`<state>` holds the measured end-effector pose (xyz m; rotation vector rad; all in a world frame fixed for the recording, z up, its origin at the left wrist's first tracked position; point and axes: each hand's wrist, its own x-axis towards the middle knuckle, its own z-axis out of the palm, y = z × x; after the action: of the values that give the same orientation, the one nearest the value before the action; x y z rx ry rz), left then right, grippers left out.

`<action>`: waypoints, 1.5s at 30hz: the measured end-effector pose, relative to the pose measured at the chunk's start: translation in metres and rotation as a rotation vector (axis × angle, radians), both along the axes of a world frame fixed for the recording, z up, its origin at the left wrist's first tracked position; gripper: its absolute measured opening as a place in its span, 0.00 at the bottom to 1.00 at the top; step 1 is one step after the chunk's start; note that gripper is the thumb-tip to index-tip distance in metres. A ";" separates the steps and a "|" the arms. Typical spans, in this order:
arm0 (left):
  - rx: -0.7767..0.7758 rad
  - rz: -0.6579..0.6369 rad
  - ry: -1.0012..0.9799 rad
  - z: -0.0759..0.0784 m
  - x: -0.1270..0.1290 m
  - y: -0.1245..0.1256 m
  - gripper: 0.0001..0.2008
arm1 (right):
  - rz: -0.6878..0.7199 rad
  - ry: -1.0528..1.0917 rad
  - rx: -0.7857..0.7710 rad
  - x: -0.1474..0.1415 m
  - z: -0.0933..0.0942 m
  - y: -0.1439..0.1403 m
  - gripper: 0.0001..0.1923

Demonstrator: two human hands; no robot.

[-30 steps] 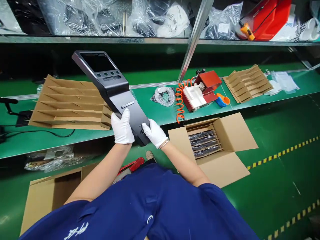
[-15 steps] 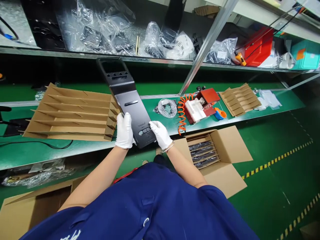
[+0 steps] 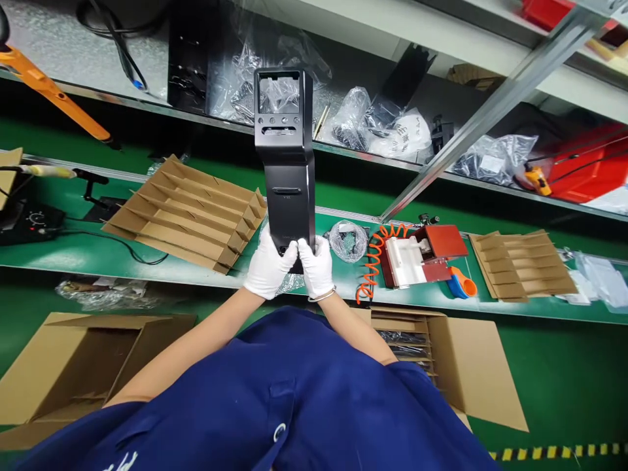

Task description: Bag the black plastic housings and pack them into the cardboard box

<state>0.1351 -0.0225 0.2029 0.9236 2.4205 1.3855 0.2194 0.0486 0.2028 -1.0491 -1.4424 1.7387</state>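
A long black housing panel [image 3: 289,176] stands nearly upright in front of me, with a square window at its top, a row of small holes, a slot and a raised bar lower down. My left hand [image 3: 269,265], in a white glove, grips its lower left edge. My right hand [image 3: 316,267], gloved too, holds the lower right edge, both thumbs pressed on the front near the bottom. The fingers behind the panel are hidden. Left of it lies a cardboard divider tray [image 3: 181,212]; a coiled clear cable in a bag [image 3: 348,241] rests to the right.
On the green bench are a red and white device [image 3: 407,261] with an orange coiled hose [image 3: 375,258], a blue-orange tape roll [image 3: 462,284] and another cardboard divider [image 3: 527,265]. Open cartons [image 3: 98,366] stand below. A shelf [image 3: 363,152] with bagged parts crosses above the bench.
The panel has turned from slanting to nearly upright and its top is raised. Both hands have moved closer together at its lower end. My view has shifted left.
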 end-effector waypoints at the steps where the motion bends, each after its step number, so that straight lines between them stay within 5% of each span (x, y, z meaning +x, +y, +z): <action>1: -0.004 0.013 0.011 -0.001 0.001 0.005 0.37 | 0.005 0.009 -0.007 0.000 -0.003 0.005 0.14; 8: -0.044 0.024 0.019 -0.011 0.005 0.028 0.35 | 0.044 -0.039 0.016 0.003 -0.023 0.028 0.18; 20: -0.019 -0.035 -0.021 -0.020 -0.023 0.040 0.26 | -0.013 -0.015 -0.011 -0.015 -0.026 0.039 0.17; 26: 0.228 -0.174 -0.067 -0.002 -0.039 0.030 0.25 | -0.010 0.175 -0.067 -0.024 -0.017 0.039 0.19; 34: 0.140 -0.194 -0.068 0.007 -0.042 0.031 0.29 | -0.070 0.222 -0.077 -0.032 -0.010 0.029 0.20; 39: 0.242 -0.198 -0.194 0.019 -0.060 0.015 0.28 | 0.007 0.185 -0.183 -0.021 0.006 0.028 0.17; 45: 0.524 -0.229 -0.495 0.052 -0.069 0.015 0.28 | 0.137 0.124 -0.210 -0.009 0.022 0.019 0.17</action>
<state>0.0660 -0.0077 0.2551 0.7970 1.5732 1.9182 0.2100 0.0672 0.2247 -0.9476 -1.3026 2.0512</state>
